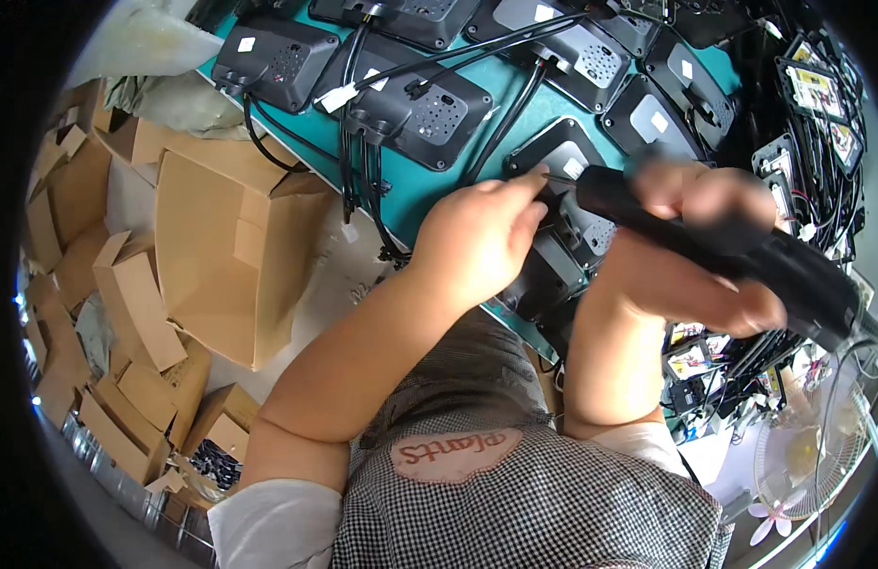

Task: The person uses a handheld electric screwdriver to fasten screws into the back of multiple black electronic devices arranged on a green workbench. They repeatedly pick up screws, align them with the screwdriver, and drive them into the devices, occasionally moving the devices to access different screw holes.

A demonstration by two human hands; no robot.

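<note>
My right hand (pixel 697 242) grips a black electric screwdriver (pixel 742 251) that slants from lower right up to the left, its thin bit touching the back of a black plastic device housing (pixel 564 163). My left hand (pixel 481 237) pinches its fingertips at the bit's tip, on the same housing, which lies on the green work table (pixel 422 185). What the fingertips pinch is too small to see. Part of the housing is hidden under both hands.
Several more black housings (pixel 429 109) with black cables (pixel 358 152) lie across the table. Small circuit boards with wires (pixel 818 90) fill the right side. Folded cardboard boxes (pixel 221 251) pile up on the floor at left. A small fan (pixel 804 455) stands at lower right.
</note>
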